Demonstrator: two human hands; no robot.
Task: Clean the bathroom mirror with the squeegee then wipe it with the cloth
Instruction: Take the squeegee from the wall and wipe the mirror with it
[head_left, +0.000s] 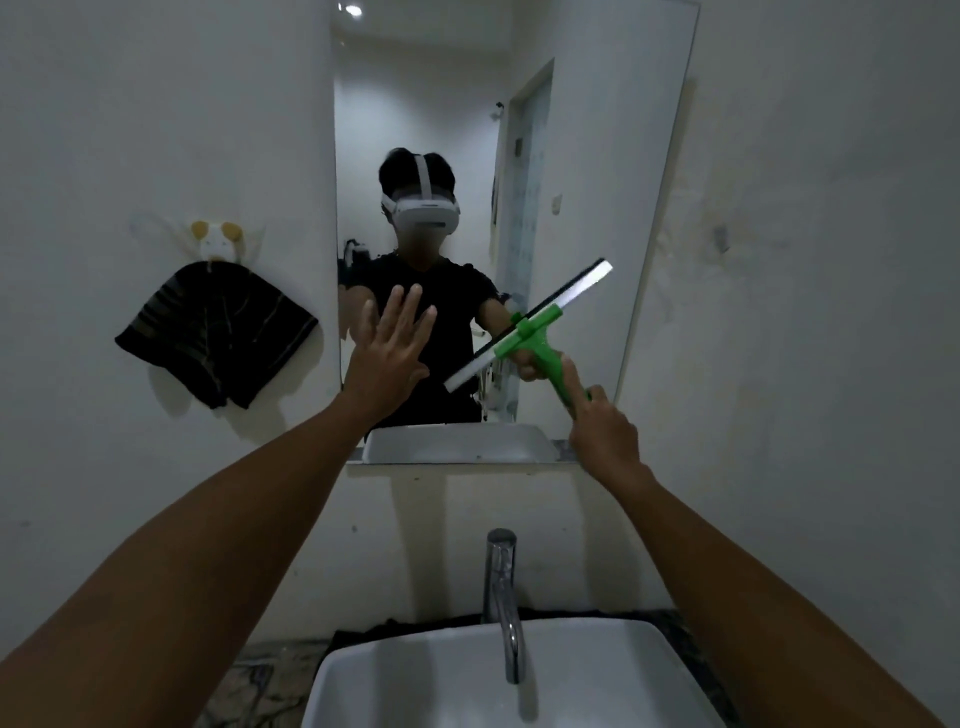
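The tall bathroom mirror (597, 130) hangs on the white wall above the sink. My right hand (605, 436) grips the green handle of the squeegee (535, 332), whose silver blade lies tilted against the lower right part of the glass. My left hand (387, 353) is raised flat with fingers spread, at or very near the lower left part of the mirror, holding nothing. A dark cloth (213, 332) hangs on a wall hook left of the mirror.
A white basin (363, 691) with a chrome tap (504, 592) sits directly below, between my forearms. A small shelf (566, 449) runs along the mirror's bottom edge. The mirror reflects a person wearing a white headset and a door behind.
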